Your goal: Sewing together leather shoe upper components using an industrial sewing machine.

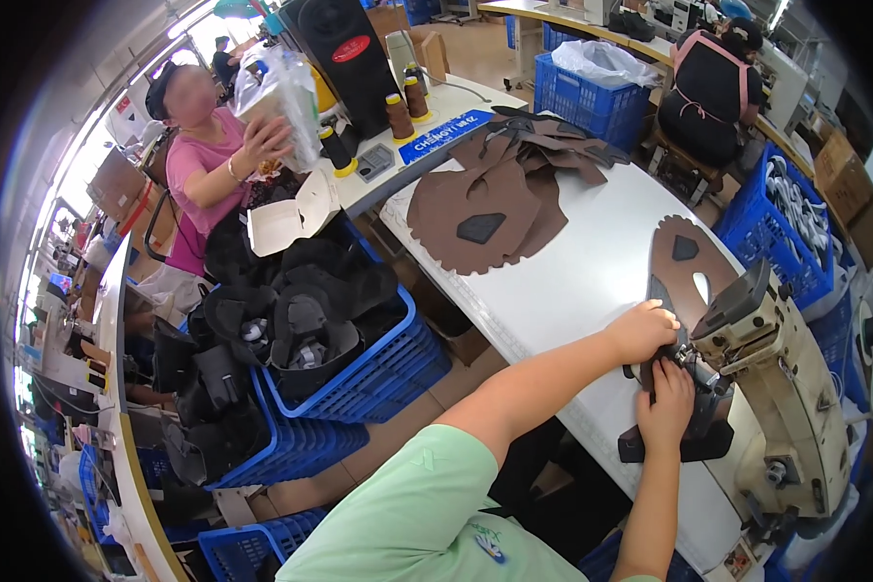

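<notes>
A brown cut piece with a scalloped edge (694, 247), with a dark patch and an oval hole, lies under the head of a sewing machine (795, 407). My left hand (642, 332) is closed on its near edge, fingers bent over the dark strip beside the needle area. Closer to me, my right hand (666, 403) rests on the work with its fingers stretched toward the presser foot and the thumb apart. Both hands touch the piece, and the machine hides part of it. Farther back on the white table (582, 281) lies a heap of similar brown pieces (495, 209).
Blue crates (398, 359) of black shoe parts stand left of the table. Thread cones (398, 116) stand on the far table. A person in pink (204, 160) holds a plastic-wrapped bundle there. Another person (703, 97) sits at the back right, near a blue crate (776, 233).
</notes>
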Tool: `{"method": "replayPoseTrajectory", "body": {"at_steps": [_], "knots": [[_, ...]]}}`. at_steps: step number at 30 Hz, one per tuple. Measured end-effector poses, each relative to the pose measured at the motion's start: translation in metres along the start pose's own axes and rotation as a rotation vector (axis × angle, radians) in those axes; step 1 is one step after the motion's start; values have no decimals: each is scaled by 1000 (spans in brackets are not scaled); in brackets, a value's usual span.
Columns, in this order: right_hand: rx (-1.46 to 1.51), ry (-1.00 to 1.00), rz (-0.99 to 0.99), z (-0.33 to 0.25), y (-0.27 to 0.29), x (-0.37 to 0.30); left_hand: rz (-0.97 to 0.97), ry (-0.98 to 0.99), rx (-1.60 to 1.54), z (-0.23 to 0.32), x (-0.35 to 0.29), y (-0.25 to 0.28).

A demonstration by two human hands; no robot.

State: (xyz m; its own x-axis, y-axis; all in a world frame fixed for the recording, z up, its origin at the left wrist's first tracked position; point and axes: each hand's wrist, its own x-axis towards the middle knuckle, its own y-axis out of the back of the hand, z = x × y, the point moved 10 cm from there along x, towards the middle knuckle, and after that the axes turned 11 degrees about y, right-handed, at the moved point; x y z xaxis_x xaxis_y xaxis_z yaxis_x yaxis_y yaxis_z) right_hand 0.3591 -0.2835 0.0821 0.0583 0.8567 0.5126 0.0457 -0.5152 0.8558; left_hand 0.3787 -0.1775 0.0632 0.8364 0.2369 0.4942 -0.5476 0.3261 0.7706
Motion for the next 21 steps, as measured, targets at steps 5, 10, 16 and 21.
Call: {"method": "replayPoseTrajectory", "body": {"at_steps": [5,10,16,21], "knots": [[-4,-12,-18,0,1,1,-7,-9,-2,1,1,2],[-5,-17,-6,0,2,1,-21,-13,10,3,1,2],[8,-22,-11,0,2,3,-40,21,9,0,1,0],[11,-25,-13,0,2,3,-14,3,9,2,0,4]]}}
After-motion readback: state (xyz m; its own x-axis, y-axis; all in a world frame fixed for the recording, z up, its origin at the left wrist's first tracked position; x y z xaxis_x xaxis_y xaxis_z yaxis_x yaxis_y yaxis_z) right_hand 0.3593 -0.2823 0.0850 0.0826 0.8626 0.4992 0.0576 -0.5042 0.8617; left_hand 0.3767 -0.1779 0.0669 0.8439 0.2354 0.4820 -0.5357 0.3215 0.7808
